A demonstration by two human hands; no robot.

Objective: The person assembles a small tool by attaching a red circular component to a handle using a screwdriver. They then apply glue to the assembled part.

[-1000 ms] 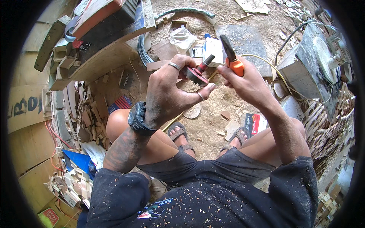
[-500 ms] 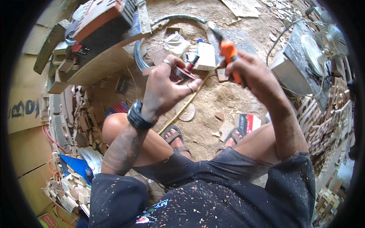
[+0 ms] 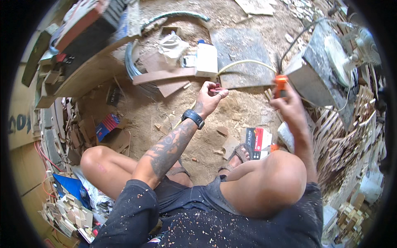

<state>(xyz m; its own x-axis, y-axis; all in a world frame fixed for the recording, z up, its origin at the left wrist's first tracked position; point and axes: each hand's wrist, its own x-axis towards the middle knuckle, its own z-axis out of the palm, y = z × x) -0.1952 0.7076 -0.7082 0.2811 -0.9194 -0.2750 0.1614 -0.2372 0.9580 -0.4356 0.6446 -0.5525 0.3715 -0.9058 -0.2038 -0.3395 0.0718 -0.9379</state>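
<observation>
My left hand [image 3: 209,99] is out in front over the dusty floor, wearing a dark watch and a ring. Its fingers close on a small red, disc-like piece with a dark stem [image 3: 217,89]. On the right, my right hand [image 3: 291,105] is wrapped round an orange-and-black hand tool [image 3: 281,82] with a slim dark nose pointing away from me. Motion blurs this hand and tool. A pale yellow hose [image 3: 248,62] arches up beside the tool; whether it joins the tool I cannot tell.
A white box [image 3: 206,60] stands beyond my left hand, near wooden strips [image 3: 165,76] and a grey board [image 3: 242,49]. A fan [image 3: 362,47] and grey metal case [image 3: 312,68] stand at right. Stacked wood pieces [image 3: 343,132] line the right; a wooden bench-like block [image 3: 82,74] is at left.
My hands have moved apart: the left reaches farther forward, and the right has swung right with the orange tool. The hose now arches higher, and my right knee shows higher in view.
</observation>
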